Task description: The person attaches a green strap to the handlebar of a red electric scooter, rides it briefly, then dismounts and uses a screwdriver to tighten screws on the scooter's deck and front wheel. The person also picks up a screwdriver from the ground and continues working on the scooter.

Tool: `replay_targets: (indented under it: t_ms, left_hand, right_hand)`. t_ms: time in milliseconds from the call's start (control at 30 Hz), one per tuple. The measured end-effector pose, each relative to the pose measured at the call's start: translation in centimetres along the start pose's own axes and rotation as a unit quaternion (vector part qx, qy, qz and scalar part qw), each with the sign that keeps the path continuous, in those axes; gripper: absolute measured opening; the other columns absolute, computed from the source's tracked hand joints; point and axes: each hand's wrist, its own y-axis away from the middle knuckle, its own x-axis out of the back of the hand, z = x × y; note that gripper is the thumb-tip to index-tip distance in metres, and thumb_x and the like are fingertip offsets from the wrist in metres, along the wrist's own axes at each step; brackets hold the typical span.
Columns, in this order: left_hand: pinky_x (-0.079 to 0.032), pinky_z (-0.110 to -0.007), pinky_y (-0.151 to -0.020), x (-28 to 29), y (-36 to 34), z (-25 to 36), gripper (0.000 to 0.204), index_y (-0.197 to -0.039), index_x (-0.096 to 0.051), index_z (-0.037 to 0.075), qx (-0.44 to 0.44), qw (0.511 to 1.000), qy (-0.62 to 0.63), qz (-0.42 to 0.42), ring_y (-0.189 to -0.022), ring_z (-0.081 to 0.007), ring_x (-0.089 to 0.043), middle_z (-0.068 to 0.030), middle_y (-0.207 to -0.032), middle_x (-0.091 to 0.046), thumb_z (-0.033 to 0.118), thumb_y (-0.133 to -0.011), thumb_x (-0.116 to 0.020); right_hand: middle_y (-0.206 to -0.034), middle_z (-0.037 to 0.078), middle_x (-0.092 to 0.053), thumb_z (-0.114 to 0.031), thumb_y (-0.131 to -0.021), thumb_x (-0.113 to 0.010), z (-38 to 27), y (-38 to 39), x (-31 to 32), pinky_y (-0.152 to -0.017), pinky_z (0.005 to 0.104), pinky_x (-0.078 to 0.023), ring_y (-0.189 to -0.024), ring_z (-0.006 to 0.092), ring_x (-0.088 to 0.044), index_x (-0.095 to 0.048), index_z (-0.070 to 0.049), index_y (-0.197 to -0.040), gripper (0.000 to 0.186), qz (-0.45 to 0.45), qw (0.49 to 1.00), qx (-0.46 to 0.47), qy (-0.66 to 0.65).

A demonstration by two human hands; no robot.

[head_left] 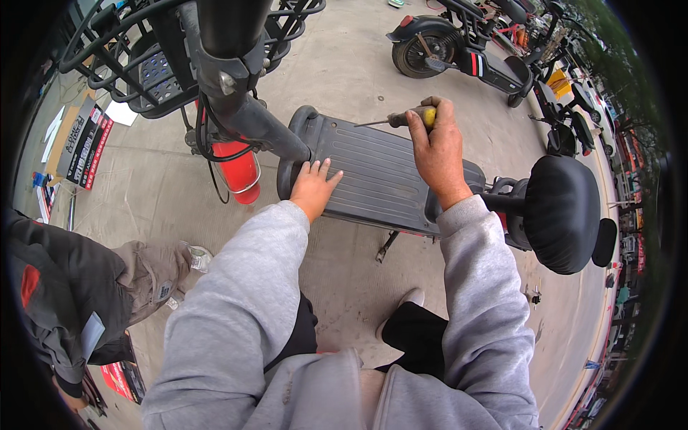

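Observation:
Across the middle stands an electric scooter with a ribbed black footboard (373,168). My left hand (315,188) lies on the footboard's front left part, its fingers spread and holding nothing. Above the far right side of the board, my right hand (438,150) grips a screwdriver (396,120) by its yellow and black handle. The thin shaft points left, its tip close to the board's far edge; whether it touches I cannot tell. Left of the board rises the dark steering column (251,118), with a red front fender (238,172) below it.
A black wire basket (143,64) hangs at the front, and a black seat (562,215) sits at the right. Other scooters (459,50) are parked at the far right. A printed carton (84,143) lies at left. A person in dark clothes (79,279) is low at my left.

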Motion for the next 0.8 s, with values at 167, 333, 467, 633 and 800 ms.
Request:
replay_targets:
  t_ms: [167,333,467,633,800]
  left_hand:
    - [-0.023,-0.047,-0.117,-0.3,0.1,-0.3,0.058,-0.151,-0.042,0.025,0.013,1.000,0.022,-0.003,-0.141,-0.0318,-0.040,-0.0170,-0.158,-0.036,0.018,-0.095,-0.056]
    - [-0.028,-0.047,-0.115,-0.9,0.2,-1.1,0.061,-0.149,-0.044,0.023,0.005,0.999,0.024,0.033,-0.139,-0.0326,-0.045,-0.0206,-0.155,-0.039,0.013,-0.090,-0.059]
    - [-0.028,-0.047,-0.115,-1.1,0.5,-1.4,0.058,-0.148,-0.045,0.022,0.011,0.998,0.026,0.052,-0.139,-0.0325,-0.045,-0.0206,-0.155,-0.040,0.013,-0.092,-0.057]
    - [-0.027,-0.046,-0.115,-1.1,0.4,-1.2,0.058,-0.148,-0.046,0.022,0.012,0.998,0.036,0.044,-0.139,-0.0327,-0.044,-0.0204,-0.154,-0.040,0.014,-0.092,-0.057]
    - [-0.027,-0.046,-0.115,-1.0,0.3,-1.3,0.059,-0.148,-0.046,0.021,0.007,0.999,0.036,0.038,-0.140,-0.0331,-0.043,-0.0200,-0.154,-0.040,0.014,-0.091,-0.059]
  right_hand:
    - [-0.098,0.025,-0.065,-0.015,-0.092,-0.067,-2.0,-2.0,-4.7,-0.078,0.0445,-0.052,-0.091,0.0412,-0.066,-0.050,0.002,-0.112,0.031,-0.040,0.999,0.020,-0.016]
    - [-0.099,0.025,-0.065,-0.016,-0.092,-0.068,-2.5,-2.8,-6.5,-0.078,0.0444,-0.051,-0.091,0.0407,-0.066,-0.050,0.002,-0.111,0.031,-0.066,0.997,0.007,-0.040]
    - [-0.096,0.024,-0.066,-0.016,-0.092,-0.068,-2.8,-2.7,-6.8,-0.078,0.0439,-0.051,-0.090,0.0405,-0.066,-0.051,0.002,-0.110,0.030,-0.062,0.998,0.011,-0.015]
    - [-0.092,0.023,-0.066,-0.015,-0.092,-0.068,-3.0,-2.4,-6.8,-0.078,0.0438,-0.051,-0.091,0.0405,-0.066,-0.051,0.002,-0.109,0.029,-0.065,0.998,-0.001,-0.027]
    - [-0.094,0.023,-0.066,-0.016,-0.092,-0.067,-3.3,-2.5,-6.9,-0.077,0.0453,-0.052,-0.091,0.0413,-0.065,-0.052,0.002,-0.109,0.029,-0.047,0.996,0.068,0.009]
